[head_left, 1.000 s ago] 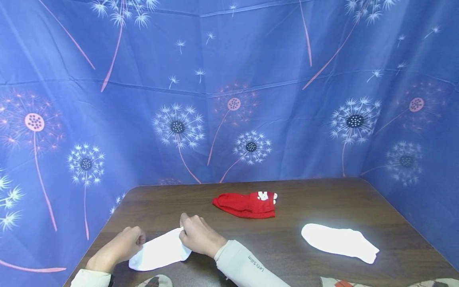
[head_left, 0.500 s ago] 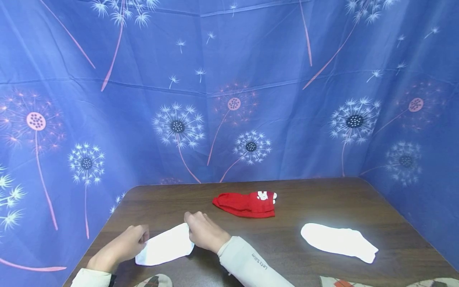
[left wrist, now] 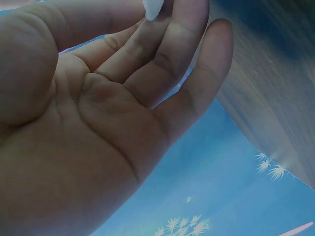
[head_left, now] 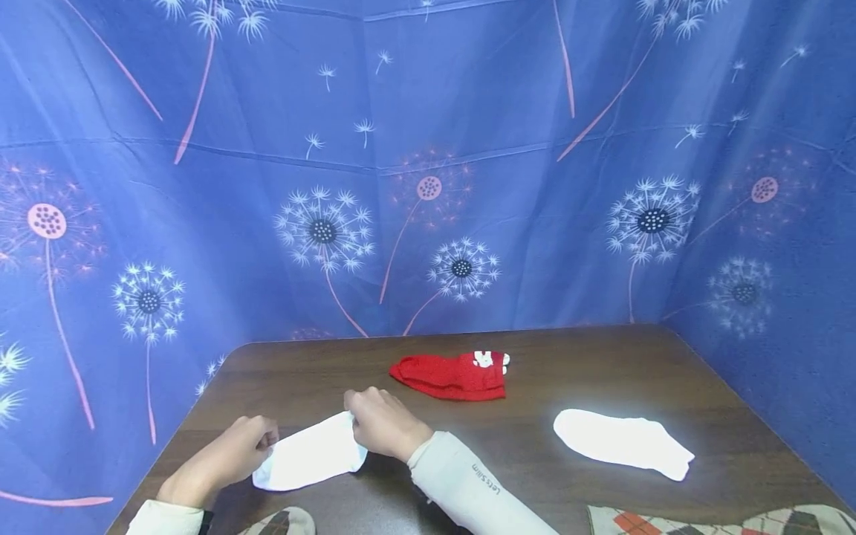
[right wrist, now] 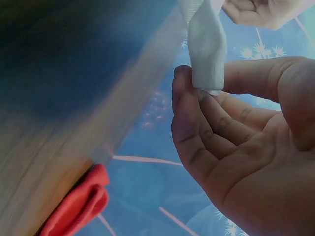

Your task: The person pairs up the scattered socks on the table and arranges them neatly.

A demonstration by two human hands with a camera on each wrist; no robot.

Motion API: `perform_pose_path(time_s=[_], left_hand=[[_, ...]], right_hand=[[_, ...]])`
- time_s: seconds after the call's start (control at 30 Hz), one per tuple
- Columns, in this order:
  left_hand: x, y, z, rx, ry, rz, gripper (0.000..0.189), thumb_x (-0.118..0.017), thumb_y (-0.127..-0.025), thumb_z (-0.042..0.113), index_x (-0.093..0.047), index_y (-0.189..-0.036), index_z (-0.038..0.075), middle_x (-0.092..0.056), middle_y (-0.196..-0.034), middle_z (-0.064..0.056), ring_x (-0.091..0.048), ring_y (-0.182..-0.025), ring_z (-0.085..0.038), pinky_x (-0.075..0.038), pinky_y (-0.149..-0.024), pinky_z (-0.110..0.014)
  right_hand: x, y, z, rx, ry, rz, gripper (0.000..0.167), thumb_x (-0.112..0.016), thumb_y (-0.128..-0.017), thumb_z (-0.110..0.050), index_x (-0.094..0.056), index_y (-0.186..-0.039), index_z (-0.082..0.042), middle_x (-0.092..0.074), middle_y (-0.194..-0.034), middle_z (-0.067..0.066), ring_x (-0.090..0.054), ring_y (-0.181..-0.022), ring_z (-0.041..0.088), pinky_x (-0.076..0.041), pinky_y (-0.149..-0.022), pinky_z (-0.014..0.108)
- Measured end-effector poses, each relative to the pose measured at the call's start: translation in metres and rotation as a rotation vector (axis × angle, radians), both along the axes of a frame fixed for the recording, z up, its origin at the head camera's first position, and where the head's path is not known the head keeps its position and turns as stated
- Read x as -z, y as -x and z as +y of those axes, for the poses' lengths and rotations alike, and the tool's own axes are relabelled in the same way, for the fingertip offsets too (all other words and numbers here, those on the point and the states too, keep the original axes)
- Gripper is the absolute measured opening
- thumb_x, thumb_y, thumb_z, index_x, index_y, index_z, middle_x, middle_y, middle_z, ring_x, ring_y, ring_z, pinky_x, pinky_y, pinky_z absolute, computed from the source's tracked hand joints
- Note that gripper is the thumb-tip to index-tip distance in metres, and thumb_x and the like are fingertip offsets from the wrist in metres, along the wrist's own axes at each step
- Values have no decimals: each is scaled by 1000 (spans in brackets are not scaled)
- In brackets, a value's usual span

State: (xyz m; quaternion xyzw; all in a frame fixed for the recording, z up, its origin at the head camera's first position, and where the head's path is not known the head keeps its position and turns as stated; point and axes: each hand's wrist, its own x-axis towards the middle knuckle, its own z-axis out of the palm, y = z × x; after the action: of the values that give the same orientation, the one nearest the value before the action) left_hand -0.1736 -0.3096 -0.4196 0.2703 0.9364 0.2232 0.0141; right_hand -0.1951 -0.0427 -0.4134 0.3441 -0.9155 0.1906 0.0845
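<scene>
Between my two hands a white sock (head_left: 310, 455) is stretched out over the left part of the table. My left hand (head_left: 235, 455) pinches its left end; in the left wrist view only a small white tip of the sock (left wrist: 153, 8) shows between thumb and fingers. At the other end my right hand (head_left: 384, 423) pinches the sock's edge. From the right wrist, the sock (right wrist: 207, 51) hangs between thumb and fingertips, seen along its length, with the other hand (right wrist: 263, 11) beyond it.
A red sock (head_left: 451, 377) with a white figure lies at the back middle of the brown table (head_left: 535, 453). Another white sock (head_left: 622, 442) lies at the right. Argyle-patterned socks (head_left: 722, 522) show at the front edge. A blue dandelion-print cloth (head_left: 521, 186) walls the table.
The white sock and both hands have moved slightly up and to the right since a second ago, and the sock looks more stretched. Lately the whole head view has shifted a little.
</scene>
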Motion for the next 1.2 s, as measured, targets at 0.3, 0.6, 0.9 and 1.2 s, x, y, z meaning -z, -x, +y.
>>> perform_pose_path(time_s=[0.3, 0.6, 0.9, 1.2], left_hand=[[-2, -1, 9, -2, 3, -19, 13, -65, -84, -5, -65, -77, 7, -62, -71, 4, -55, -63, -4, -49, -57, -26], [-5, -6, 25, 44, -18, -9, 16, -64, -85, -4, -65, -76, 8, -58, -65, 8, -45, -54, 0, -43, -51, -23], [-5, -16, 40, 65, -33, -44, 20, -62, -87, -5, -62, -74, 10, -51, -61, 11, -37, -50, 2, -37, -46, -19], [-2, -17, 57, 74, -39, 23, 29, -62, -84, -8, -54, -66, 14, -37, -58, 15, -28, -49, 3, -27, -44, -17]], right_hand=[[3, -1, 23, -23, 26, -57, 15, -65, -86, 5, -68, -98, -3, -59, -65, -1, -42, -50, 3, -36, -44, 15], [4, -7, 42, 1, 52, -51, 15, -67, -87, 1, -70, -101, -4, -71, -85, 3, -51, -61, -1, -42, -54, 11], [4, -8, 61, 5, 77, -105, 18, -70, -88, 0, -70, -105, -2, -71, -88, 4, -57, -67, -1, -45, -56, 11], [4, -11, 75, 29, 77, -69, 16, -69, -88, -1, -70, -104, -2, -71, -87, 4, -59, -68, 0, -46, -60, 12]])
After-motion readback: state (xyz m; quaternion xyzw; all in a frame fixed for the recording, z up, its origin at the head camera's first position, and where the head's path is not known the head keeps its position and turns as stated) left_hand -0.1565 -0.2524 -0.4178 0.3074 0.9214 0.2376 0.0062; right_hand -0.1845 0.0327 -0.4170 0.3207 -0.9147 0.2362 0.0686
